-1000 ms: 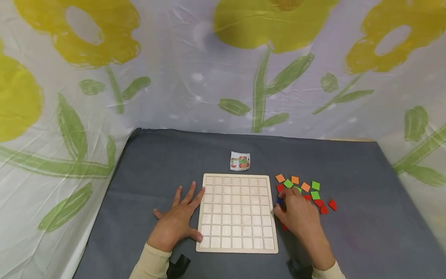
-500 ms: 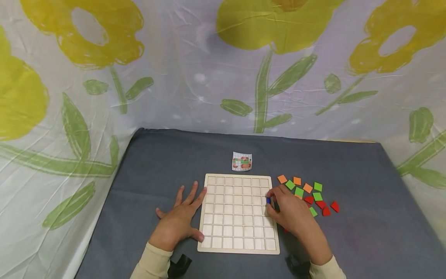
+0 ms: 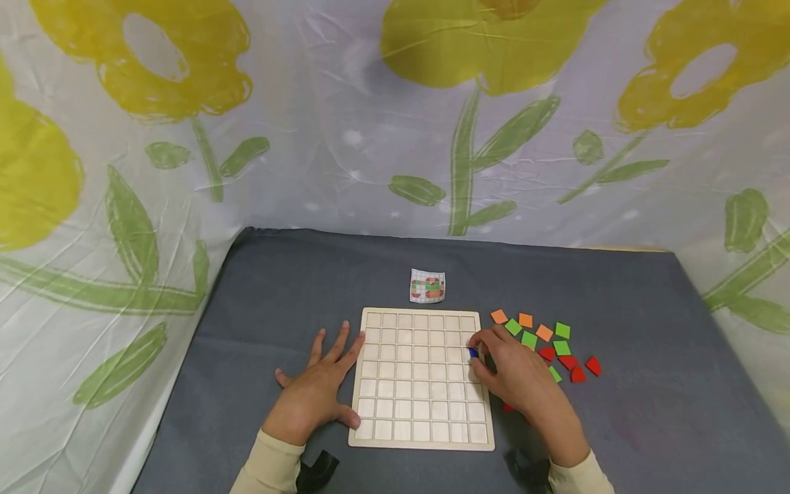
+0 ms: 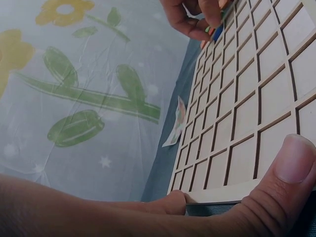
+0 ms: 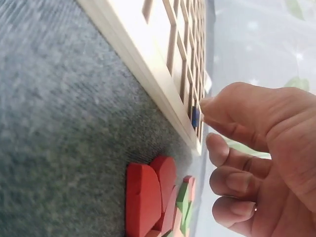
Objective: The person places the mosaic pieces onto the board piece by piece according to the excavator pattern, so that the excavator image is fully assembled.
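Note:
A wooden grid board (image 3: pixel 420 444) with square cells lies flat on the dark cloth. My left hand (image 3: pixel 315 401) has its fingers spread along the board's left side, and its thumb (image 4: pixel 291 163) rests on the near left corner. At the right-hand column, my right hand (image 3: pixel 515 367) pinches a small blue tile (image 3: pixel 473 353) between thumb and fingers. The right wrist view has this blue tile (image 5: pixel 195 116) down at the grid cells beside the thumb, partly covered. Whether it lies fully inside a cell, I cannot tell.
Loose orange (image 3: pixel 525 320), green (image 3: pixel 562 331) and red tiles (image 3: pixel 593 366) are scattered right of the board, some hidden by the right hand. A small printed card (image 3: pixel 427 285) with a coloured grid pattern lies beyond the board. A flower-printed curtain (image 3: pixel 321 137) hangs behind the table.
My right hand has moved left from the scattered tiles onto the board's right column, carrying the blue tile. Green tiles it had covered now show. The left hand stays in place.

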`<state>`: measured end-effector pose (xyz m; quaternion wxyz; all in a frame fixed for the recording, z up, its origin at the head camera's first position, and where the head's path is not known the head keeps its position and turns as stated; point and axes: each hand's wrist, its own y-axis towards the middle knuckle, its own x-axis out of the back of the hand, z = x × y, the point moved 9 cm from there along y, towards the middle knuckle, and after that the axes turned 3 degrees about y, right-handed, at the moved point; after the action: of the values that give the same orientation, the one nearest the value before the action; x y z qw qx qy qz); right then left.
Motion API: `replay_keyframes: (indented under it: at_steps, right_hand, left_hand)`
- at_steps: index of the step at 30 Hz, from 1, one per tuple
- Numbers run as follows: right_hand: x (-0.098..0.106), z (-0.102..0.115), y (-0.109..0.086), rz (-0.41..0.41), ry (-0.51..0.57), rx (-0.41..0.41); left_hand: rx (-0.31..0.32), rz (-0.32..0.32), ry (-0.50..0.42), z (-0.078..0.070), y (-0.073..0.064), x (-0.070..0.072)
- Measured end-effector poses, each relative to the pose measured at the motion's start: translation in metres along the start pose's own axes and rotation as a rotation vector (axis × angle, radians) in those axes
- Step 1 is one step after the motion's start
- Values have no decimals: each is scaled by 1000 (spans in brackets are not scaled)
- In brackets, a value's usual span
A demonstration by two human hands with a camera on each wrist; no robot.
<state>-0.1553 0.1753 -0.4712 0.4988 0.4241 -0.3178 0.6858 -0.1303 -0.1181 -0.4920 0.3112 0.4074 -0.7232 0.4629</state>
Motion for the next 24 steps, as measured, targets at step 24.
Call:
replay_keyframes:
  at_steps: [24]
  right_hand:
    - [4, -5, -3, -31, 14, -28]
  left_hand:
    - [-4, -7, -12, 1, -2, 0]
